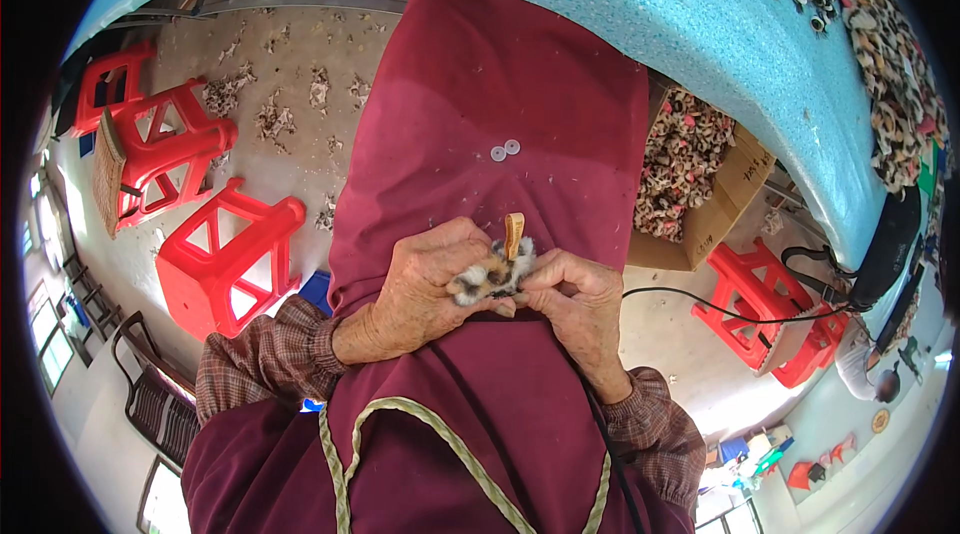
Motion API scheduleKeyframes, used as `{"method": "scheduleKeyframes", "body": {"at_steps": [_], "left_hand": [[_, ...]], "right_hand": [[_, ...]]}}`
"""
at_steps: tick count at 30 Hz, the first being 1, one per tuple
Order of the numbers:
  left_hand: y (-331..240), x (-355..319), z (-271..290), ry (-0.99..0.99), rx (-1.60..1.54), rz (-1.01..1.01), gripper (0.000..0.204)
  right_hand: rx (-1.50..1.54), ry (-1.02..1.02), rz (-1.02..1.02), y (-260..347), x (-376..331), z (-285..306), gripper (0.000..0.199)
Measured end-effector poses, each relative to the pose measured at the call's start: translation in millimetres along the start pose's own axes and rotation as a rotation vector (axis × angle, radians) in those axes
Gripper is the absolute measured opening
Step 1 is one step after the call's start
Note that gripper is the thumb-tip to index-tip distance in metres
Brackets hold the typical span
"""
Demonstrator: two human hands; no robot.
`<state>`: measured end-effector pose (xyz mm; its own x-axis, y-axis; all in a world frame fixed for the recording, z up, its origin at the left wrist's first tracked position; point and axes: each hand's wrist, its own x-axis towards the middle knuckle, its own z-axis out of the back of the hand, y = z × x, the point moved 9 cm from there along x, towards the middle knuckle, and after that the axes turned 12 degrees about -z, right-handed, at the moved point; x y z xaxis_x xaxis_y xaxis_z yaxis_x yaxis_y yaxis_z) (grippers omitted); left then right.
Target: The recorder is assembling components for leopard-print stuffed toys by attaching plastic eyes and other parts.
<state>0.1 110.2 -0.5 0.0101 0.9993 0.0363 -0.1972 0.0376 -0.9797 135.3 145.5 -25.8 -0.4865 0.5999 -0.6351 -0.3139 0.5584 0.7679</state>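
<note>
Over the maroon apron [500, 54], my left hand [425, 274] and right hand [582, 296] grasp the small furry piece [493, 277], its tan strap [514, 233] protruding, two white discs [498, 153] lying on the apron, an open carton [752, 184] standing to the apron's right.

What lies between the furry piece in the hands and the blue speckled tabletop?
In the head view, a maroon apron spans the stretch, bearing two small whitish discs; a tan strip sticks up at the furry piece.
</note>
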Motion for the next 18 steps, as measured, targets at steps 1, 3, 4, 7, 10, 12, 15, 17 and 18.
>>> {"method": "scheduleKeyframes", "body": {"at_steps": [1, 3, 4, 7, 10, 12, 15, 17, 18], "left_hand": [[1, 0, -1, 0.001, -0.001, 0.001, 0.038], [2, -1, -3, 0.015, 0.007, -0.030, 0.035], [3, -1, -4, 0.016, 0.006, -0.030, 0.035], [-4, 1, -5, 0.039, 0.033, -0.108, 0.034], [0, -3, -9, 0.124, 0.032, -0.040, 0.034], [0, -7, -16, 0.231, -0.099, 0.021, 0.037], [3, -7, -28, 0.289, -0.186, 0.061, 0.039], [5, -8, -24, 0.258, -0.182, 0.082, 0.039], [7, -8, -21, 0.227, -0.181, 0.102, 0.038]], "right_hand": [[0.060, 0.003, -0.021, -5, -1, 0, 0.008], [0.136, 0.001, -0.061, -13, -3, -1, 0.007], [0.211, -0.001, -0.100, -17, -2, 0, 0.006], [0.247, 0.041, -0.187, -19, -3, -2, 0.006], [0.057, 0.301, -0.148, -9, -3, 0, 0.011], [0.031, 0.207, -0.109, 3, 6, 20, 0.014], [0.117, 0.112, -0.025, 8, 22, 21, 0.020], [0.251, 0.298, -0.070, 1, 19, -6, 0.022], [0.256, 0.318, -0.103, -10, 18, -8, 0.022]]}}
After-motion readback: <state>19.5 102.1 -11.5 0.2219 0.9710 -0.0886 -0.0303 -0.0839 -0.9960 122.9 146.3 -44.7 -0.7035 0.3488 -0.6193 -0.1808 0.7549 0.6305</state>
